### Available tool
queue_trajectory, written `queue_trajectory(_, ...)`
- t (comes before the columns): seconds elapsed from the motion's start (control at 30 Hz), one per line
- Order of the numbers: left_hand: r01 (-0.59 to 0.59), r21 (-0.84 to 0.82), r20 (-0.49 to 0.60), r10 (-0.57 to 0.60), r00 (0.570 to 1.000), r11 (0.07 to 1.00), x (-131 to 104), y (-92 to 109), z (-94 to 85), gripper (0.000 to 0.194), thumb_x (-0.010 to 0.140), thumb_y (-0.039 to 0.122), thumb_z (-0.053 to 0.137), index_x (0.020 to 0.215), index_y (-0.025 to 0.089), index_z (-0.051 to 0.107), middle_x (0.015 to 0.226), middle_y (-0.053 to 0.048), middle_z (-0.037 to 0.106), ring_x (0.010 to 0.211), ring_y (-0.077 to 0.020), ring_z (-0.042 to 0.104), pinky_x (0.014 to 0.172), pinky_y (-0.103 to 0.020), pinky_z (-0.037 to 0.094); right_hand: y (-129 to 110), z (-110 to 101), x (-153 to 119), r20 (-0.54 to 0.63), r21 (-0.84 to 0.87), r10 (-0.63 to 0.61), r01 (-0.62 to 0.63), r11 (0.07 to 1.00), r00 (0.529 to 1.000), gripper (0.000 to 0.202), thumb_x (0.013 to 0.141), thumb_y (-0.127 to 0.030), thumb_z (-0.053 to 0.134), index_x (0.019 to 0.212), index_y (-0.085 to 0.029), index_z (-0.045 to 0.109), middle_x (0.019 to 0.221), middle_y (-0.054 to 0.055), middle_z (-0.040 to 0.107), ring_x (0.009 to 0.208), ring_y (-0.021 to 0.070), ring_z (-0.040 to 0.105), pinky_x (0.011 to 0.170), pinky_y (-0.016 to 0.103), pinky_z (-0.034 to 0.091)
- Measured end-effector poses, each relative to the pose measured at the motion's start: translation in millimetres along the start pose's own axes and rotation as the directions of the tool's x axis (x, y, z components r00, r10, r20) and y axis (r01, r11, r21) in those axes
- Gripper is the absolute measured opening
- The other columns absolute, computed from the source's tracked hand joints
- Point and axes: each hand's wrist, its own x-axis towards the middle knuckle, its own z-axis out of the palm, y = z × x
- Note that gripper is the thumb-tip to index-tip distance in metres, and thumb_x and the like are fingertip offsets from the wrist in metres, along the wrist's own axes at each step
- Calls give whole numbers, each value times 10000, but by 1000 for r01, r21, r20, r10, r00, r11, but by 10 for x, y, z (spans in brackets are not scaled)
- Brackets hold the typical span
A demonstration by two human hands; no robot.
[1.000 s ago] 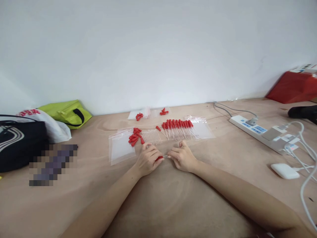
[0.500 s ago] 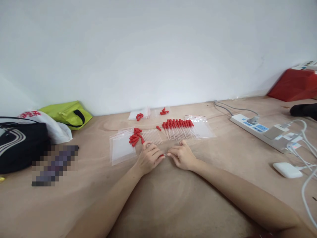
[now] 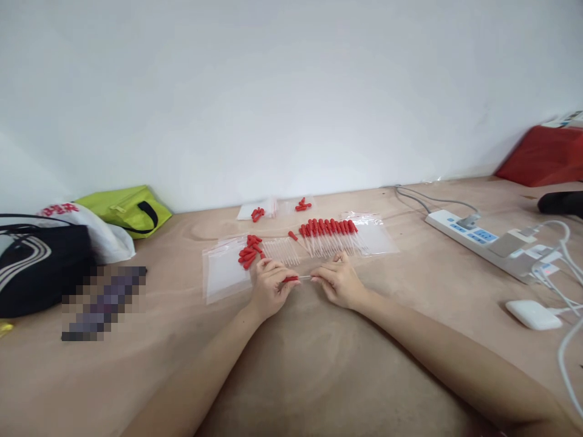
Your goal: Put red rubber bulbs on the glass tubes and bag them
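My left hand (image 3: pixel 268 290) is closed with thumb and fingers on a red rubber dropper bulb (image 3: pixel 290 279). Out of the bulb's right end runs a thin clear tube (image 3: pixel 305 277), its far end pinched in my right hand (image 3: pixel 340 283). Just beyond my left hand lie a pile of loose red bulbs (image 3: pixel 249 250) and a row of bare clear tubes (image 3: pixel 281 250). Past my right hand, several tubes with red bulbs fitted (image 3: pixel 328 233) lie side by side. One capped dropper (image 3: pixel 293 235) rests slightly apart at their left.
Clear zip bags (image 3: pixel 226 273) lie under the pile and another bag (image 3: pixel 376 233) is beside the row. Small bags with red bulbs (image 3: pixel 257 213) sit near the wall. A power strip (image 3: pixel 473 240) with cables stands right; a black bag (image 3: pixel 45 267) and a green bag (image 3: pixel 132 209) are left.
My hands are slightly farther apart. More of the red bulb and the clear tube now shows between them. The view has shifted a little.
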Motion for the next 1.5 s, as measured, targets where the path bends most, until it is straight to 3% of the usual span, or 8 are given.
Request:
queue_trajectory(0.17,7,94,42,-11,999,996,38,-86,-56,146,789,372,561,829,249,628,774,11,690,764,-179,567,894,-405,229,-53,-51,115,111,-142,52,-36,989,992,229,844,-268,433,793,-178,638,775,54,641,787,166,492,715,329,190)
queue_trajectory(0.27,156,231,-50,-148,988,960,44,-174,-95,324,753,409,579,1021,227,575,931,-51,664,893,-230,543,880,-407,248,2,-83,226,127,-199,201,-173,965,971,236,832,-276,439,770,-187,648,802,64,638,813,178,491,699,326,193)
queue_trajectory(0.47,597,334,-320,-509,799,729,30,-411,-180,244,756,319,548,976,215,570,939,-64,635,932,-274,515,822,-411,286,95,91,591,-10,-188,564,-556,810,825,260,826,-314,419,836,-206,655,851,57,663,847,191,533,733,332,218)
queue_trajectory(0.7,748,329,-370,-650,664,576,-26,-549,-237,213,747,332,545,926,224,586,922,-66,614,939,-284,499,790,-401,293,31,319,904,34,-369,691,-634,680,722,338,825,-296,369,817,-129,664,849,164,660,825,241,577,820,414,193)
queue_trajectory(0.97,642,384,-274,-582,765,663,-24,-485,-213,185,745,407,568,766,235,631,840,-44,595,895,-254,505,791,-398,266,42,275,859,94,-367,747,-675,640,658,362,802,-363,395,843,-123,662,854,166,662,799,246,604,849,422,206)
queue_trajectory(1.1,556,470,-217,-521,826,685,-29,-416,-163,251,709,475,597,739,227,626,865,-50,597,894,-258,498,802,-417,250,2,246,854,105,-398,716,-631,666,690,400,807,-433,409,822,-125,663,844,178,662,790,260,603,852,444,201)
queue_trajectory(1.3,548,521,-166,-553,817,654,-6,-412,-126,260,727,461,578,756,208,626,902,-80,601,917,-279,486,779,-426,266,-142,296,880,98,-340,633,-572,746,768,372,834,-416,379,863,-146,634,858,153,663,808,236,601,811,406,235)
queue_trajectory(1.5,569,494,-199,-551,810,658,-9,-423,-125,198,757,388,545,734,209,627,887,-77,615,905,-276,494,766,-424,269,-188,398,906,109,-336,674,-611,717,731,292,803,-299,409,837,-119,636,845,166,661,774,227,607,800,396,252)
